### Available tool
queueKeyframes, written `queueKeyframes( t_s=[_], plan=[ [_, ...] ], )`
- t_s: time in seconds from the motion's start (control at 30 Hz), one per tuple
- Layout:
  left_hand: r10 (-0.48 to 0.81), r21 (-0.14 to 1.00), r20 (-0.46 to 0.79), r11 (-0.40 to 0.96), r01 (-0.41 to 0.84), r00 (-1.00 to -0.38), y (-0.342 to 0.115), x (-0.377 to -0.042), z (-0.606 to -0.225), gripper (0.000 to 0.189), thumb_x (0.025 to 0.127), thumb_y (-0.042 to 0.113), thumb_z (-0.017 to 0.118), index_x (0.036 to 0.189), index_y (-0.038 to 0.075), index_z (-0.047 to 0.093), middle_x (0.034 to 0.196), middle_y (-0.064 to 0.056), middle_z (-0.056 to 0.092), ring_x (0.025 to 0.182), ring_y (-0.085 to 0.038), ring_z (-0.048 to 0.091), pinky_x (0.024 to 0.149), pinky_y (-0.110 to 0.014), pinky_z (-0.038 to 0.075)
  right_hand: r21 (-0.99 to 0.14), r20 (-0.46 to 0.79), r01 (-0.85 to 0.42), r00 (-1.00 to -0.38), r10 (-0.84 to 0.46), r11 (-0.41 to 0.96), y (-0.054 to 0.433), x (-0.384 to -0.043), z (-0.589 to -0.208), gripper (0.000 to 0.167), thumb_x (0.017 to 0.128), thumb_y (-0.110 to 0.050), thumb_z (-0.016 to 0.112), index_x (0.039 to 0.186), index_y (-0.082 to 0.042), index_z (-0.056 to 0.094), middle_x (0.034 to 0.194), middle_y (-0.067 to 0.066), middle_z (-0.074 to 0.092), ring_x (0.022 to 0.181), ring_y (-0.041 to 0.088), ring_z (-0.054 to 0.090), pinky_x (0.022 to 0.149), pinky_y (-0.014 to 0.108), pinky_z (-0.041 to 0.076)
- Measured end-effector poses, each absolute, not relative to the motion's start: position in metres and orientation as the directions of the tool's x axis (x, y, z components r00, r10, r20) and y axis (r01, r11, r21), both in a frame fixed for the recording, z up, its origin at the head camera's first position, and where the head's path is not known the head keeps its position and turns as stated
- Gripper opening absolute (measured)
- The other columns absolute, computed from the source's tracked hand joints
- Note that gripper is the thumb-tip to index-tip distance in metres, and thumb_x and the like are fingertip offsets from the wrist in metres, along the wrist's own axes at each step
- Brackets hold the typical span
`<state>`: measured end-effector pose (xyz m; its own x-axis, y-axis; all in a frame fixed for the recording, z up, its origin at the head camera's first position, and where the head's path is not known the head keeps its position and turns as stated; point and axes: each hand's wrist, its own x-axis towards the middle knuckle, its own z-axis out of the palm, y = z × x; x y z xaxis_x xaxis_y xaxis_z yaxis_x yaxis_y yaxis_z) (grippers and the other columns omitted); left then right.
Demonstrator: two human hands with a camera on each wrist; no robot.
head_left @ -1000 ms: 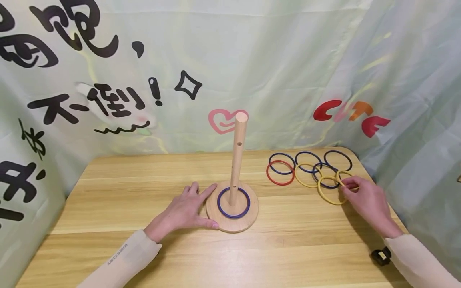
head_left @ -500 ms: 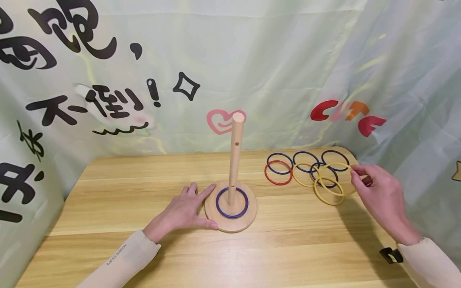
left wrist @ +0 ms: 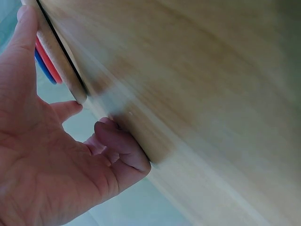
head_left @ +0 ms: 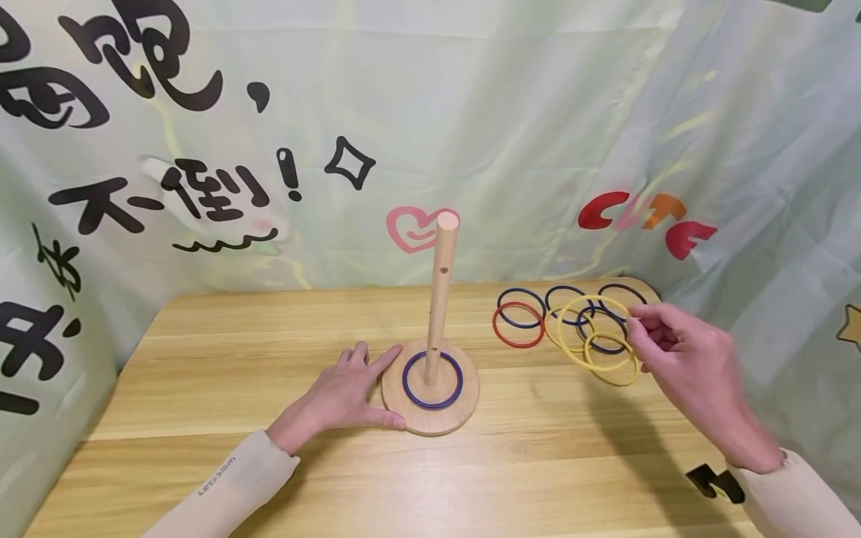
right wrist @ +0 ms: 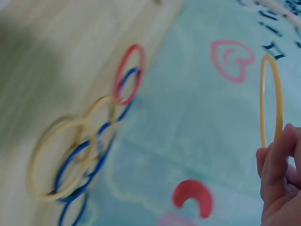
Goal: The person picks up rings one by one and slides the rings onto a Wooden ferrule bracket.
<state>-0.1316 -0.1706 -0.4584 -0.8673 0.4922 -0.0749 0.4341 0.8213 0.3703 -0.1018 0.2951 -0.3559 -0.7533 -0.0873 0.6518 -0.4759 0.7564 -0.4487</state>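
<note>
My right hand [head_left: 699,377] pinches a yellow ring [right wrist: 279,99] at its edge between thumb and fingers, raised over the other rings. To the left, an upright wooden peg [head_left: 440,299] stands on a round wooden base [head_left: 466,407]. A blue ring [head_left: 433,406] lies around the peg's foot; in the left wrist view a red ring [left wrist: 48,62] shows stacked with it. My left hand [head_left: 332,396] rests at the base's left side, thumb and forefinger spread along its rim, the other fingers partly bent on the table.
Right of the peg lie a red ring [head_left: 494,332], several blue rings [head_left: 521,289] and two yellow rings [head_left: 613,384], many overlapping. A printed cloth [head_left: 511,134] hangs behind the wooden table [head_left: 269,321] and at its sides. A small black object [head_left: 706,480] sits by the right cuff.
My right hand has lifted a yellow ring off the group at the right and brought it up and slightly left. My left hand stays at the base.
</note>
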Motion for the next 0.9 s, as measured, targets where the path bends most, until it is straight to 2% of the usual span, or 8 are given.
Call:
queueKeyframes(
  t_s=[0.13,0.27,0.5,0.67,0.9],
  plan=[
    [0.492,0.37,-0.074,0.821,0.434,-0.867,-0.171,-0.131,-0.459,0.127,0.072,0.085,0.083,0.173,0.021,0.038,0.111,-0.01,0.043,0.092,-0.025,0.044,0.057,-0.035,0.044,-0.48,0.645,-0.503,-0.757,-0.099,0.719,0.274,-0.101,-0.339,0.02,0.093,0.007,0.077,0.106,-0.007,0.083,0.07,-0.007,0.066,0.053,-0.002,0.056,0.053,0.012,0.042],
    [0.493,0.367,-0.073,0.822,0.436,-0.867,-0.171,-0.132,-0.459,0.127,0.072,0.085,0.083,0.173,0.022,0.038,0.11,-0.01,0.043,0.093,-0.025,0.044,0.056,-0.035,0.044,-0.584,0.57,-0.466,-0.818,-0.073,0.664,0.253,-0.102,-0.32,0.019,0.095,0.003,0.079,0.108,-0.01,0.083,0.072,-0.003,0.068,0.051,0.005,0.057,0.048,0.018,0.042],
    [0.494,0.366,-0.069,0.821,0.438,-0.867,-0.171,-0.132,-0.459,0.127,0.072,0.085,0.083,0.173,0.022,0.038,0.11,-0.01,0.043,0.093,-0.025,0.044,0.056,-0.035,0.044,-0.798,0.408,-0.362,-0.913,-0.009,0.482,0.225,-0.106,-0.285,0.012,0.101,-0.008,0.079,0.112,-0.004,0.083,0.076,0.009,0.069,0.052,0.016,0.055,0.049,0.024,0.048],
    [0.496,0.369,-0.071,0.819,0.439,-0.865,-0.17,-0.132,-0.459,0.127,0.072,0.085,0.083,0.173,0.022,0.038,0.11,-0.01,0.043,0.093,-0.025,0.044,0.056,-0.035,0.044,-0.865,0.387,-0.356,-0.922,0.019,0.353,0.209,-0.108,-0.268,0.015,0.101,-0.011,0.08,0.114,-0.002,0.082,0.078,0.013,0.069,0.054,0.018,0.055,0.049,0.024,0.048],
    [0.494,0.371,-0.075,0.82,0.436,-0.866,-0.17,-0.132,-0.46,0.127,0.072,0.086,0.082,0.173,0.022,0.037,0.111,-0.011,0.043,0.094,-0.026,0.045,0.056,-0.035,0.045,-0.891,0.405,-0.392,-0.914,0.014,0.23,0.186,-0.117,-0.248,0.018,0.099,-0.012,0.082,0.113,-0.001,0.082,0.08,0.014,0.069,0.054,0.02,0.053,0.05,0.025,0.048]
  ],
)
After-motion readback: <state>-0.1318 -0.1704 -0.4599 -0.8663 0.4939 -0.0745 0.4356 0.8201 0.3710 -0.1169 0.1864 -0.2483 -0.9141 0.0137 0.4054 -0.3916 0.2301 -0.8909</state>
